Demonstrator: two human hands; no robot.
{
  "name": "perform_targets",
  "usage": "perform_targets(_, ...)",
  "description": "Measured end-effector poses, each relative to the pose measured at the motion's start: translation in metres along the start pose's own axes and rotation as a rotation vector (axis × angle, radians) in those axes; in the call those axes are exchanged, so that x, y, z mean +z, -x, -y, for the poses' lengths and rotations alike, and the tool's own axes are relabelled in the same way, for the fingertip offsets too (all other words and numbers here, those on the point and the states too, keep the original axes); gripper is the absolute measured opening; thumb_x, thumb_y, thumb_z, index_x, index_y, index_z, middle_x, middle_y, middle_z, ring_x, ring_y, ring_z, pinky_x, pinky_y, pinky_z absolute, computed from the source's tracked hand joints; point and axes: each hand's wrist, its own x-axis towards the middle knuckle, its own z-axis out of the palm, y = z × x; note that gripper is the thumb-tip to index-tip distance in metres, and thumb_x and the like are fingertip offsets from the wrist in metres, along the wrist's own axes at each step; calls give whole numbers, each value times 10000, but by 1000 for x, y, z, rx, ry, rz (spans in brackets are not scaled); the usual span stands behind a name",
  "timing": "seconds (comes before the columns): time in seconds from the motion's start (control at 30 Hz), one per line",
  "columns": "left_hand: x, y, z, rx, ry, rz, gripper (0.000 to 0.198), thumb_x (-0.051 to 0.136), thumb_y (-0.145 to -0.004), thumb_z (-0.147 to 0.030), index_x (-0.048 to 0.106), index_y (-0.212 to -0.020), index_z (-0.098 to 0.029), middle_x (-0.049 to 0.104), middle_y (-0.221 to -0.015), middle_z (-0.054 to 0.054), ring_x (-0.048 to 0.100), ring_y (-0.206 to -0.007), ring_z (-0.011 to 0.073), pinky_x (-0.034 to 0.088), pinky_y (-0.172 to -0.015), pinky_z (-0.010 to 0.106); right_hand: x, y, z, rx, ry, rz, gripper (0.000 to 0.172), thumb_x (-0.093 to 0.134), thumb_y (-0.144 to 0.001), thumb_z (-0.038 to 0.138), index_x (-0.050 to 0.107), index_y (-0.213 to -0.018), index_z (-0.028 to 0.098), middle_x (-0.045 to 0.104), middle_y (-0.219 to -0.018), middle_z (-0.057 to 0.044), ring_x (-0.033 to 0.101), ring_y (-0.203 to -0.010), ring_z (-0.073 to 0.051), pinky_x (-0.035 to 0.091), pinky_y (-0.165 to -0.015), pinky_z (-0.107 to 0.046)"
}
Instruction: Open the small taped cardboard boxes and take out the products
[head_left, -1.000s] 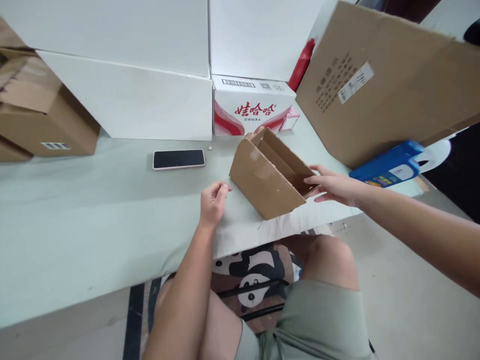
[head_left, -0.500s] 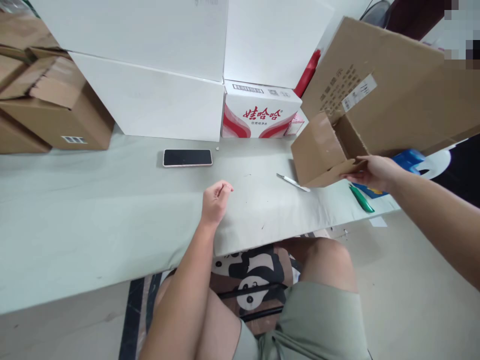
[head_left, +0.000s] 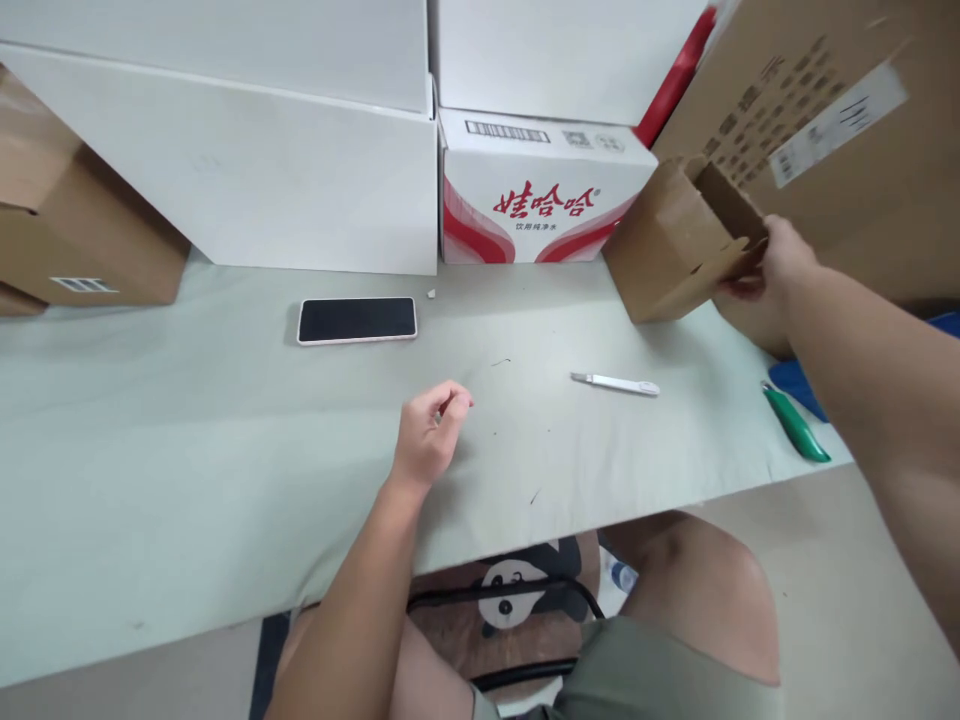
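My right hand [head_left: 780,262] is closed on the near right edge of a small brown cardboard box [head_left: 652,255]. The top of the box gapes, and its base looks tilted against the table; whether it touches is unclear. Over the middle of the table my left hand [head_left: 431,435] is curled into a loose fist, with nothing visible in it. A slim craft knife with a white handle [head_left: 616,384] lies in front of the box. To the left of it, a phone with a dark screen [head_left: 357,319] lies flat.
White boxes [head_left: 315,170] and a red-and-white printed carton [head_left: 544,195] line the back. Brown cartons [head_left: 112,235] stand at left, and a large cardboard sheet or box [head_left: 847,230] leans at right. A green-handled tool [head_left: 796,424] lies near the table's front edge [head_left: 697,497].
The small box has moved back and to the right, held in my right hand, away from the craft knife. My left hand stays curled. The view has shifted closer to the table.
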Motion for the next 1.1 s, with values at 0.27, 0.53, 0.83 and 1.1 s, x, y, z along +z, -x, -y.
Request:
perform_targets(0.27,0,-11,7,-41,-87,54,292,519,-869,-410,558,-655,-216,540,-591,4,485,-588,154,385,-581,291,82,-12,24,-69,-292,315,687,5,-1125,420,131,-1752,170,192,-1797,-180,661,-1183,-105,497,-834,-237)
perform_targets(0.53,-11,-2,1,-70,163,-14,307,533,-828,-447,519,-630,-213,428,-577,-22,395,-602,141,312,-617,304,103,79,38,-40,-137,306,384,289,-1078,294,626,-1261,264,576,-1476,-133,692,-921,-117,513,-875,-242)
perform_targets(0.83,-55,15,0,-137,481,-256,338,500,-856,-482,501,-644,-218,321,-539,-49,339,-566,135,272,-587,307,213,280,94,-843,148,671,172,641,-805,313,686,-963,265,708,-1130,-88,699,-1076,-276,557,-1080,-504)
perform_targets(1.1,-107,21,11,-176,598,-350,291,522,-880,-366,496,-638,-206,428,-621,-16,400,-668,150,294,-668,321,370,471,170,-1502,427,667,711,606,-925,315,478,-1621,253,367,-1705,-180,432,-1529,-436,371,-1239,-674)
